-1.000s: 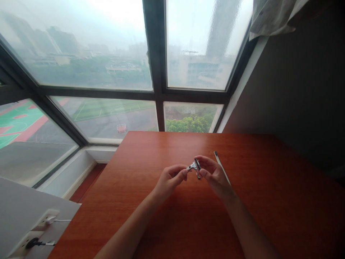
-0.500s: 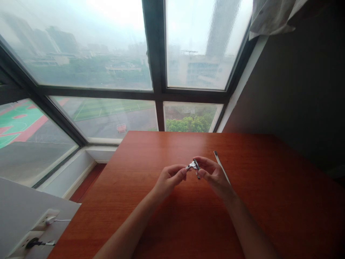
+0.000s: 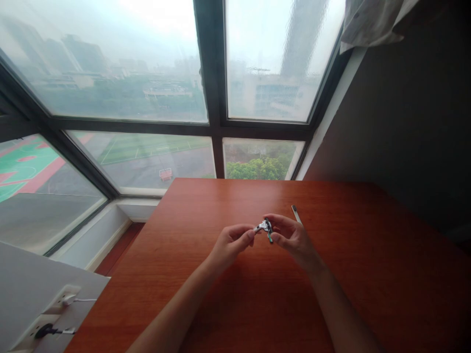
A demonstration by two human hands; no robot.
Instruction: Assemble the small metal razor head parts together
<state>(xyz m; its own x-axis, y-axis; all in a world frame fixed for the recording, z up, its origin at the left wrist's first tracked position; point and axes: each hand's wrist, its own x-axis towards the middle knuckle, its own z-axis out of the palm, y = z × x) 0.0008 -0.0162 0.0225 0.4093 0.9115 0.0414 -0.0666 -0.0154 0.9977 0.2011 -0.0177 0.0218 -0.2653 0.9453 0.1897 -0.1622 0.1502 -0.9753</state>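
Observation:
Held above the table is a small razor (image 3: 262,226) with a silver neck and a dark head that shows a green strip. My left hand (image 3: 235,241) pinches its handle end between thumb and fingers; most of the handle is hidden in that hand. On the other side, my right hand (image 3: 290,240) grips the dark head by its edges with thumb and fingertips. Behind my right hand lies a slim pale stick (image 3: 296,214) with a dark tip, its lower part covered by the hand.
The reddish-brown wooden table (image 3: 206,206) reaches to the windows. Wall sockets (image 3: 55,314) with a white plug and a black plug are at the lower left. A pale cloth (image 3: 371,24) hangs at the upper right.
The razor head has turned slightly between my hands, so its face and green strip show more. My right hand has shifted a little and covers more of the pale stick.

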